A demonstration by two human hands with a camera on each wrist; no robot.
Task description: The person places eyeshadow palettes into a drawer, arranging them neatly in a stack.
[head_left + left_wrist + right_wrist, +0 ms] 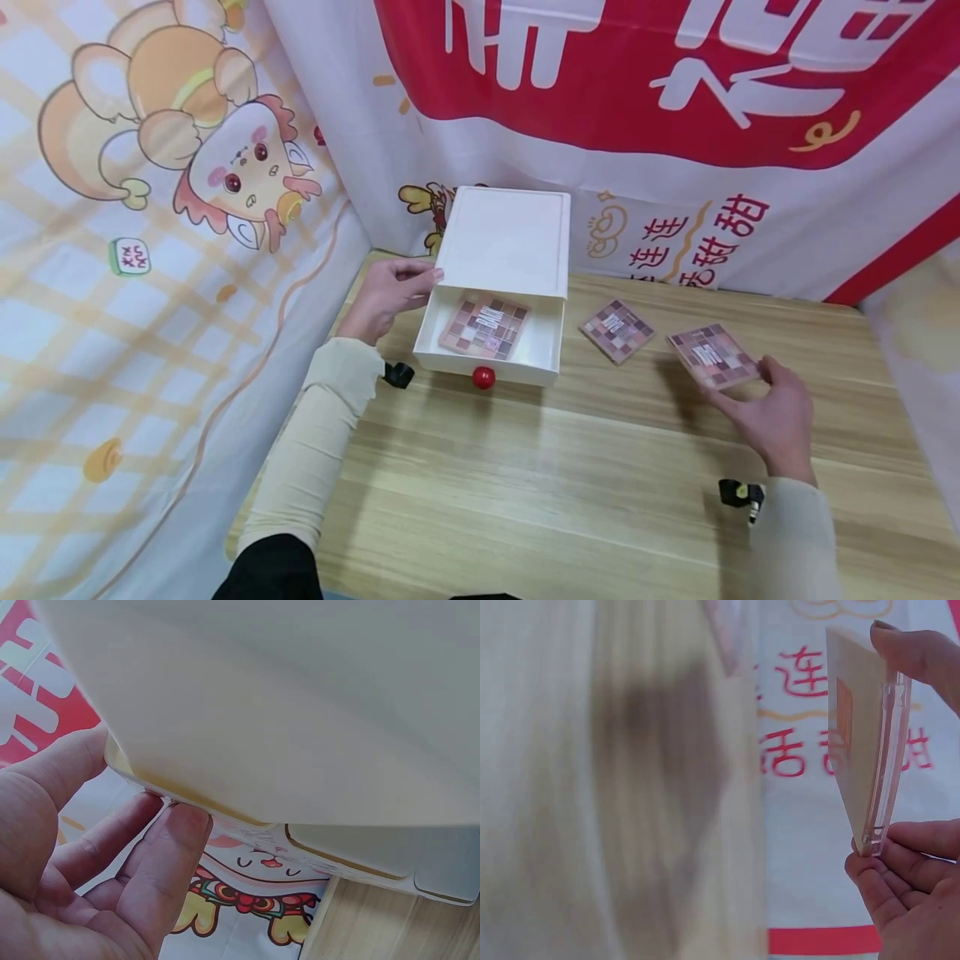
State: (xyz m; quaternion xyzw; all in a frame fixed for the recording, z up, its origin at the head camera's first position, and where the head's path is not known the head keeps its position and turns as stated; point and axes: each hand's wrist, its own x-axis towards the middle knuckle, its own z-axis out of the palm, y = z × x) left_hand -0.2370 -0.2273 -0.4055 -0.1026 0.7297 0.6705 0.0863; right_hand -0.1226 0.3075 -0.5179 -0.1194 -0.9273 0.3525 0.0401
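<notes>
A white drawer box (506, 237) stands near the back cloth, its drawer (540, 337) pulled out at the front. Inside the drawer lies an eyeshadow palette (483, 327). My left hand (390, 296) grips the left front edge of the box; in the left wrist view, its fingertips (187, 821) touch the box wall. To the right, my right hand (780, 417) pinches a second palette (714, 357) by its edges, tilted above the table. The right wrist view shows this palette (866, 742) edge-on between thumb and fingers. A third palette (617, 331) lies flat between box and right hand.
A round red knob (483, 377) sticks out from the drawer front. The wooden table (600, 492) is bounded by a printed cloth (637, 179) at the back and another cloth (150, 333) on the left. A black wrist strap part (399, 375) shows beside the left wrist.
</notes>
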